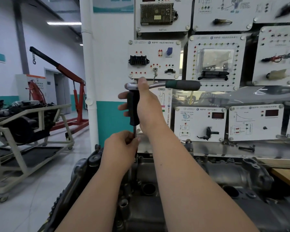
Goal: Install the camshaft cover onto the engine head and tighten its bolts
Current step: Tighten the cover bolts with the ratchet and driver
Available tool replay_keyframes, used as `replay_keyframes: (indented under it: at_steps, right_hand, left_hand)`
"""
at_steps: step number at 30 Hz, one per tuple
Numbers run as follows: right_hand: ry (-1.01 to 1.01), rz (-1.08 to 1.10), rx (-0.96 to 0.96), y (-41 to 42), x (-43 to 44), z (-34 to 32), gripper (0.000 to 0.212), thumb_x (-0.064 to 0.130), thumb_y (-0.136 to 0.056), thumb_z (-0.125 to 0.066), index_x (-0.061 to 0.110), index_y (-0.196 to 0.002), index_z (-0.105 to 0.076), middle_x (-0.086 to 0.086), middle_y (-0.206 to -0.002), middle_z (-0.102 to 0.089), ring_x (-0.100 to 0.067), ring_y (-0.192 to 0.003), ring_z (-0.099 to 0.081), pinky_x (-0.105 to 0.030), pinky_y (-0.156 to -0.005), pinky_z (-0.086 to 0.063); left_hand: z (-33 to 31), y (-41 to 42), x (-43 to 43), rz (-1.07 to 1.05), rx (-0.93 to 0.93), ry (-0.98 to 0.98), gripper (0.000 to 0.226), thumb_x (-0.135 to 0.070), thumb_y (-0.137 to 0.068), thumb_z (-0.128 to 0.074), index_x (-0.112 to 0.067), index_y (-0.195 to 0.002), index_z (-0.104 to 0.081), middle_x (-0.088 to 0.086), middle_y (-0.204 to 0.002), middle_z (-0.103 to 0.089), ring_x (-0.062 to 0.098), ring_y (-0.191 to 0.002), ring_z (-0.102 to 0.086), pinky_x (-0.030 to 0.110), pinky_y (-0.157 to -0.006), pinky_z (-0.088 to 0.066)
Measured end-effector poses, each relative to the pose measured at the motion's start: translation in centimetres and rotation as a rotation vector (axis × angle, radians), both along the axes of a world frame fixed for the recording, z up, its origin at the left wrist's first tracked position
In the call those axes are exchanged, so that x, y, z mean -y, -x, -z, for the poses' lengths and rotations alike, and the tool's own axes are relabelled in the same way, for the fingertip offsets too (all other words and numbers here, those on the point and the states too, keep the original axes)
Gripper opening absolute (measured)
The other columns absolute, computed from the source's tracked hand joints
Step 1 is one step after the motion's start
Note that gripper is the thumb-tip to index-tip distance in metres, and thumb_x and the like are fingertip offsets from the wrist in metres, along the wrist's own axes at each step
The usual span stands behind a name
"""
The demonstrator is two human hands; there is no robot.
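Note:
The dark metal camshaft cover (182, 178) lies on the engine head at the bottom of the head view. A long driver with a black handle (132, 109) stands upright over the cover's far left part. On its top sits a ratchet wrench (182, 84) with a green and grey grip pointing right. My right hand (146, 106) grips the black handle, thumb pressed on the ratchet head. My left hand (122, 148) pinches the thin steel shaft below the handle. The shaft's tip and the bolt under it are hidden behind my left hand.
A panel wall (213, 64) of white electrical training boards stands right behind the engine. A loose bolt (246, 148) lies on the ledge under them. A wooden bench edge (288, 178) is at right. To the left are an engine stand (28, 131) and a red hoist (77, 97).

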State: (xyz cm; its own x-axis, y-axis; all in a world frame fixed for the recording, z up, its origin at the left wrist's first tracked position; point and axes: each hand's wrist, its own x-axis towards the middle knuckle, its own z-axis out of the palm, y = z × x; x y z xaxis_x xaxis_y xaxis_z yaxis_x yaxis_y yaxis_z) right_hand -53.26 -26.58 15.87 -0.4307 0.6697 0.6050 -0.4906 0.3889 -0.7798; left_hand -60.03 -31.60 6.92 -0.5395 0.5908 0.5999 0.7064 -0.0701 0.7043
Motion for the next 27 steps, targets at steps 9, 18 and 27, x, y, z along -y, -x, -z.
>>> replay_keyframes:
  at_steps: [9, 18, 27]
  right_hand:
    - [-0.136, 0.297, -0.149, 0.1, -0.1, 0.4, 0.021, 0.032, -0.085, -0.07, 0.035, -0.105, -0.065, 0.008, -0.093, -0.068, 0.008, -0.071, -0.06, -0.007, -0.061, -0.045]
    - [0.046, -0.023, -0.044, -0.2, -0.2, -0.2, 0.044, 0.05, -0.098, -0.038, 0.015, -0.098, -0.064, 0.001, -0.078, -0.071, -0.017, -0.054, -0.059, -0.027, -0.054, -0.05]
    - [-0.323, 0.343, -0.013, -0.2, 0.0, 0.5, 0.043, 0.041, -0.087, -0.065, 0.029, -0.128, -0.06, 0.013, -0.107, -0.062, -0.001, -0.1, -0.059, -0.013, -0.084, -0.047]
  left_hand:
    - [-0.2, -0.6, -0.4, -0.044, 0.019, -0.043, 0.014, -0.034, -0.087, -0.061, -0.027, -0.075, -0.057, -0.009, -0.072, -0.063, 0.005, -0.07, -0.059, 0.016, -0.06, -0.045]
    - [-0.3, -0.3, 0.1, -0.002, -0.093, -0.038, 0.02, -0.032, -0.092, -0.056, -0.018, -0.08, -0.064, -0.003, -0.071, -0.065, 0.01, -0.072, -0.06, 0.024, -0.066, -0.048]
    - [-0.5, -1.1, -0.1, -0.016, 0.022, -0.097, 0.023, -0.033, -0.091, -0.056, -0.033, -0.068, -0.055, -0.015, -0.064, -0.06, -0.003, -0.063, -0.057, 0.014, -0.054, -0.042]
